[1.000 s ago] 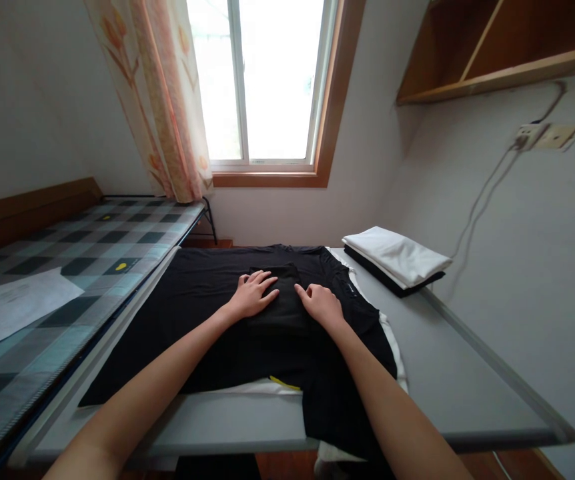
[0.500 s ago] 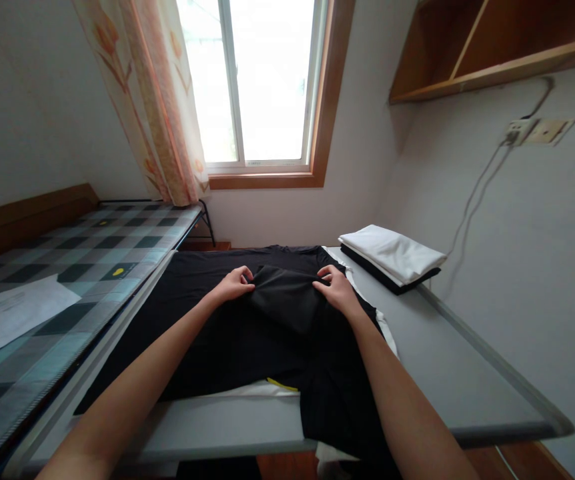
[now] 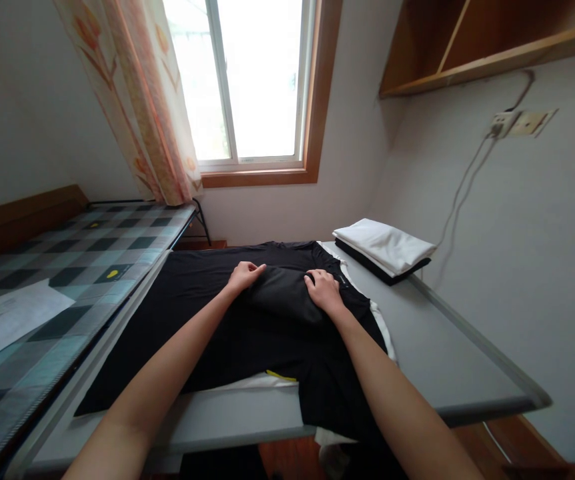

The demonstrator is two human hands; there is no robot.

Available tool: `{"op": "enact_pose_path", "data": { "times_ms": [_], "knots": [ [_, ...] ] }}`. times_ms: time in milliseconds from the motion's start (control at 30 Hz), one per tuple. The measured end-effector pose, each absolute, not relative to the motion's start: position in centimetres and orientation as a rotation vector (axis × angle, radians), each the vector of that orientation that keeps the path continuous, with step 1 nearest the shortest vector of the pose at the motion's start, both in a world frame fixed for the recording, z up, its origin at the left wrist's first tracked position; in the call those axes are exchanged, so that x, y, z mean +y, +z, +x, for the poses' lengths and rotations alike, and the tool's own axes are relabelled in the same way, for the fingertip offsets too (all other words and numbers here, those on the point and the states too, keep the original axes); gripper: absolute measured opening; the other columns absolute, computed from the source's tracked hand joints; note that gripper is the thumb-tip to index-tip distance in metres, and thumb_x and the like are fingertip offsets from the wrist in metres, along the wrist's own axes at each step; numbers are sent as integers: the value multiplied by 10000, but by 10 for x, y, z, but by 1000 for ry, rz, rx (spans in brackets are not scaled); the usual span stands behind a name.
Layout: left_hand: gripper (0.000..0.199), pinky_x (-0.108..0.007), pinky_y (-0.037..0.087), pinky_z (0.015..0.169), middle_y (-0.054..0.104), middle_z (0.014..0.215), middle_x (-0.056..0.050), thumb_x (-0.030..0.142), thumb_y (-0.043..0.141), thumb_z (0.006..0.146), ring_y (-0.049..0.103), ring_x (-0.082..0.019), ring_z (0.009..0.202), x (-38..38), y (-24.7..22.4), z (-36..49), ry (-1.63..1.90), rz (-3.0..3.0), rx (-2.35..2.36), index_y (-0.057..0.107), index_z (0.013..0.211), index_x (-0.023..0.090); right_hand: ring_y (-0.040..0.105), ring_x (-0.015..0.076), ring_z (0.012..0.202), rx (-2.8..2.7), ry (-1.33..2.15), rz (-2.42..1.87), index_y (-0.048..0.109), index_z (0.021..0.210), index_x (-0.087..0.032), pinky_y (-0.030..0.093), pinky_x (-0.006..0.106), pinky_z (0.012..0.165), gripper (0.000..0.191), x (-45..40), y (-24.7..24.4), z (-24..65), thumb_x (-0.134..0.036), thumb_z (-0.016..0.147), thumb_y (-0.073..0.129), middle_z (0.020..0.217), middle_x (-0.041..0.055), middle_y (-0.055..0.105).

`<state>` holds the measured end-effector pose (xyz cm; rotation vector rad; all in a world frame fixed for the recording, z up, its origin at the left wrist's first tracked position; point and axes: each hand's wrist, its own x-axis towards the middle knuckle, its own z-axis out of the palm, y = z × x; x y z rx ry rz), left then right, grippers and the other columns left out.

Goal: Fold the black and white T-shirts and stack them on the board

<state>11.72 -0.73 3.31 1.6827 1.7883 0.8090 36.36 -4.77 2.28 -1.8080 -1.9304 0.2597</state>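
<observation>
Showing in the head view: left hand (image 3: 245,274), grip closed on the far left corner of a dark panel (image 3: 286,293); right hand (image 3: 323,289), fingers curled at the panel's right end, whether clenched on it not discernible. Panel lies on a black shirt (image 3: 202,287), spread across the table (image 3: 247,417), white cloth (image 3: 383,332) beneath. Folded stack (image 3: 383,244), white over black: table's far right, beside the wall.

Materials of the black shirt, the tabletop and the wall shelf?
Black shirt: probably thin knit, matte; soft, fine wrinkles.
Tabletop: likely laminate or plastic, smooth grey with a faint sheen; core not visible.
Wall shelf: wood or wood veneer, brown; looks varnished, but grain is hard to read.
</observation>
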Motion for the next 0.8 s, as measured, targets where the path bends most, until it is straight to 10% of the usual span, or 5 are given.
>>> {"op": "enact_pose_path", "data": {
  "times_ms": [567,800],
  "knots": [
    [232,-271,475,641,647,726,-46,352,548,878,618,-180,692,4,42,129,718,1706,1888,620,761,165,182,262,1448,-2490,255,-1675,249,1513,-327,140,463,1147,683,-54,28,353,-665,925,171,1593,66,187],
    [258,-454,327,1040,583,1260,-84,331,473,931,485,-252,1231,-30,44,165,829,2414,1792,601,1142,256,292,253,1399,-2477,188,-1666,306,1499,-297,160,453,1133,666,-55,27,353,-637,941,177,1540,90,327]
  ]
}}
